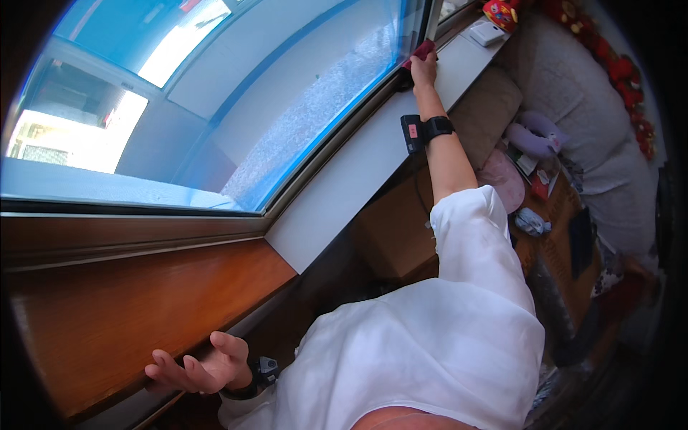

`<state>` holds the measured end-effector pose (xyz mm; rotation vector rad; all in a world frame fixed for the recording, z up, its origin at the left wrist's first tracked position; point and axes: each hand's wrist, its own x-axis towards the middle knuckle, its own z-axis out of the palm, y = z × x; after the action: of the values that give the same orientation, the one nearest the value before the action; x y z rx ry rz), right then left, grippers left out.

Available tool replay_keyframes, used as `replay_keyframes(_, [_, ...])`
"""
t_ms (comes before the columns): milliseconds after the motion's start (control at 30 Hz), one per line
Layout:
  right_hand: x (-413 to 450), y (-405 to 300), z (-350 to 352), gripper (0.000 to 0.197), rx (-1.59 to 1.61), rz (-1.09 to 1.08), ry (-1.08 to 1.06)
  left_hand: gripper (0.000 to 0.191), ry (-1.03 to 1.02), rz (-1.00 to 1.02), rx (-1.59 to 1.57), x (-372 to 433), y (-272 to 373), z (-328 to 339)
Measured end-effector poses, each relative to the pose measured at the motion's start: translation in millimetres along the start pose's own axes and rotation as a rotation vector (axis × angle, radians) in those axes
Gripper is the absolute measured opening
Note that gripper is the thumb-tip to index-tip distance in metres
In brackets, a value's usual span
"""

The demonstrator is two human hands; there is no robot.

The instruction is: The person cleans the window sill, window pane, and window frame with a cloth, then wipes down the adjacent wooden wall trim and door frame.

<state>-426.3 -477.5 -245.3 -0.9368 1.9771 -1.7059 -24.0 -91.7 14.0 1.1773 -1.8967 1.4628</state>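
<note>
At the upper right, my right hand point(424, 70) grips a dark red cloth point(423, 51). It presses the cloth to the lower corner of the window frame point(344, 137), where the frame meets the white sill point(355, 177). Part of the cloth is hidden by the fingers. Low on the left, my left hand point(204, 368) is held palm up with its fingers apart and nothing in it. It hovers by the front edge of the brown wooden sill point(150, 306). The window glass point(258, 118) fills the upper left.
On the sill's far end are a white box-like object point(486, 33) and a red ornament point(501, 14). To the right lie a brown cushion point(486, 110), a purple neck pillow point(532, 134) and a cardboard box point(564, 236). Beyond them is a light-covered sofa point(607, 145).
</note>
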Motion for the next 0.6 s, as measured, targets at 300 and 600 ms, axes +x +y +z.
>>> replay_keyframes(300, [-71, -9, -28, 0.050, -0.149, 0.008, -0.202, 0.041, 0.046, 0.006, -0.005, -3, -2, 2])
replay_keyframes(600, [-12, 5, -26, 0.039, -0.566, -0.095, -0.004, 0.040, 0.050, -0.016, 0.001, -4, 2, 5])
